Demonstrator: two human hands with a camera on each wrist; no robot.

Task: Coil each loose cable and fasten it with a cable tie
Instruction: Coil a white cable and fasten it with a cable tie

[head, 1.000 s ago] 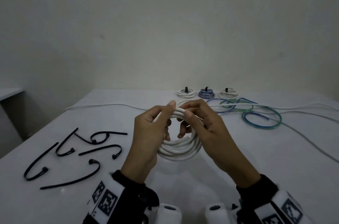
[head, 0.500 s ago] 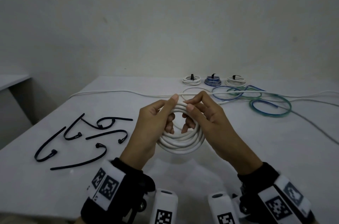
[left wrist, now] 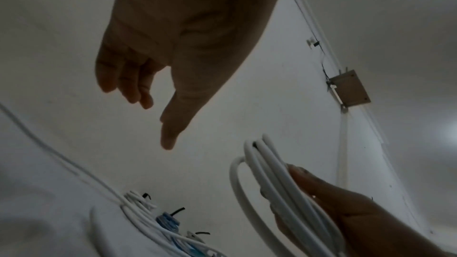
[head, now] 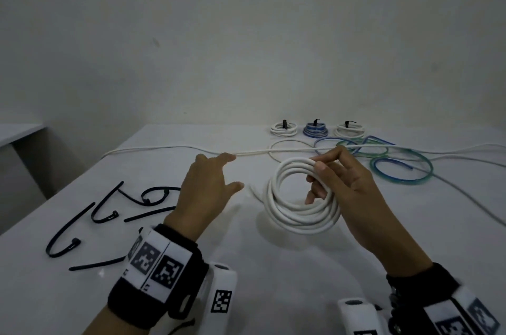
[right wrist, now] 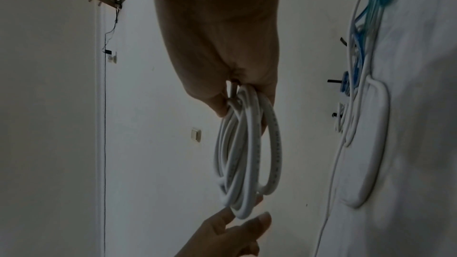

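My right hand grips the upper right side of a thick white cable coil, thumb on top and fingers through the ring; the coil hangs from that grip just above the table. The coil also shows in the left wrist view. My left hand hovers open to the coil's left, fingers spread and holding nothing. Several black cable ties lie on the table at the left, partly under my left wrist.
Three tied coils sit at the back of the white table. Loose white, blue and green cables loop behind and right of my right hand. A long white cable runs across the back.
My left hand has let go of the white coil and moved left, opening. My right hand now holds the coil alone, a little further right.
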